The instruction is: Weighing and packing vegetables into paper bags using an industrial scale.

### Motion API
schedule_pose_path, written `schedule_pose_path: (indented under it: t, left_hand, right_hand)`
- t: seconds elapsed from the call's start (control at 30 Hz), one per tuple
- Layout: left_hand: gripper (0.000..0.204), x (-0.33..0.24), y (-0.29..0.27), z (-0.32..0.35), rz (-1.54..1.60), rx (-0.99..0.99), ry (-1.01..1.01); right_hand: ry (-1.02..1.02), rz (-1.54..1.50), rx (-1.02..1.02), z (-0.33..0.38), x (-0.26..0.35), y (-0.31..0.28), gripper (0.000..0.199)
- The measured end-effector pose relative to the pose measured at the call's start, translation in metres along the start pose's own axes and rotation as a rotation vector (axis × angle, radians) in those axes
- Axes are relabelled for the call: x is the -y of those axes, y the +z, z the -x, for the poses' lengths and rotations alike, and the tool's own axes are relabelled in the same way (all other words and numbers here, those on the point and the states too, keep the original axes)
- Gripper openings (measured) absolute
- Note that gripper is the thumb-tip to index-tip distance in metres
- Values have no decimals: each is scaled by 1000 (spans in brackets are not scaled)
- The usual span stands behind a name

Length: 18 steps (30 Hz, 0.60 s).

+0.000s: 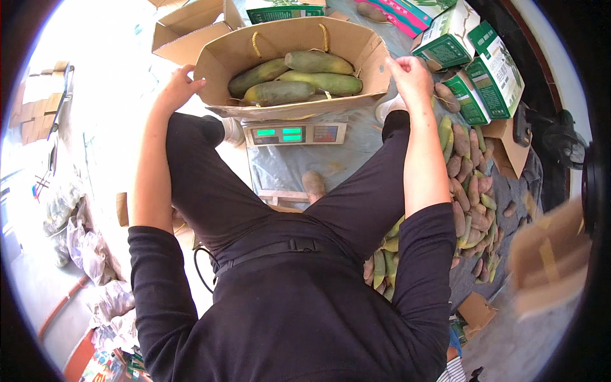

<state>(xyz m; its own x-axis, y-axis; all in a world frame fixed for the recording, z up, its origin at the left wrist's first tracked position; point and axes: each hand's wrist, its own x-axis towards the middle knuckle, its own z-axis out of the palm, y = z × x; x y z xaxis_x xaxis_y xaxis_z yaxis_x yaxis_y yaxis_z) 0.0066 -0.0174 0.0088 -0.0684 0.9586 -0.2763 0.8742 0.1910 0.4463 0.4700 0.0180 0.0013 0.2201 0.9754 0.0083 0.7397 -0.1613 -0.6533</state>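
Observation:
An open brown cardboard box (216, 60) with yellow rope handles rests on a digital scale (296, 134) in front of my knees. Several long green mangoes (296, 79) lie inside it. My left hand (177, 88) grips the box's left edge. My right hand (410, 76) is at the box's right flap, fingers curled near its rim; I cannot tell whether it touches. I sit with my legs spread, in black trousers and black sleeves pushed up.
A heap of green and reddish mangoes (468, 191) lies on the floor to my right. Green-and-white cartons (490, 70) stand at the back right, more brown boxes (191, 25) at the back left. Plastic bags (89, 248) lie at my left.

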Motion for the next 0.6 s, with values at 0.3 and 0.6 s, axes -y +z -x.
schedule_pose_path:
  t: [0.3, 0.6]
  left_hand:
    - [44, -7, -5, 4, 48, 31, -64]
    - [48, -26, -43, 6, -91, 222, -63]
  right_hand:
    - [68, 272, 241, -4, 6, -2, 47]
    - [21, 369, 287, -8, 8, -1, 40]
